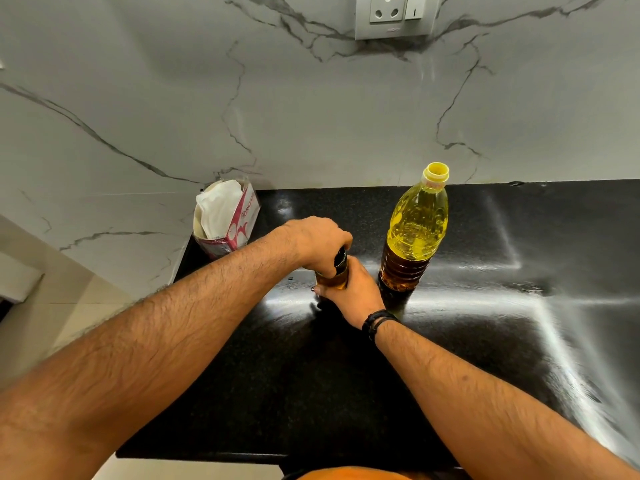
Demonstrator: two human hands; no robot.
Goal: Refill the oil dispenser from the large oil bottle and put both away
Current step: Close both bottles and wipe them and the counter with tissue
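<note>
Nearest the camera, an orange garment (349,474) shows at the bottom edge, and two bare forearms reach out from it over the black counter (502,341). At the far left, against the marble wall (138,98), a torn-open carton (228,220) stands in the counter's corner with white paper sticking out of its top. Right of it, the left hand (317,242) comes down from above with its fingers curled over the dark cap (340,259) of the oil dispenser (334,280), a small bottle of amber oil standing on the counter near the middle. The right hand (353,292), with a black band (377,322) at its wrist, wraps around the dispenser's body from the near side; most of the glass is hidden, so whether the cap is seated or loose cannot be told. Just beside the hands to the right, the large oil bottle (415,230) stands upright near the wall, apart from both hands, holding yellow oil; its yellow neck looks open at the top, though the view is not sharp enough to be sure. High on the wall above it sits a socket plate (394,15)
</note>
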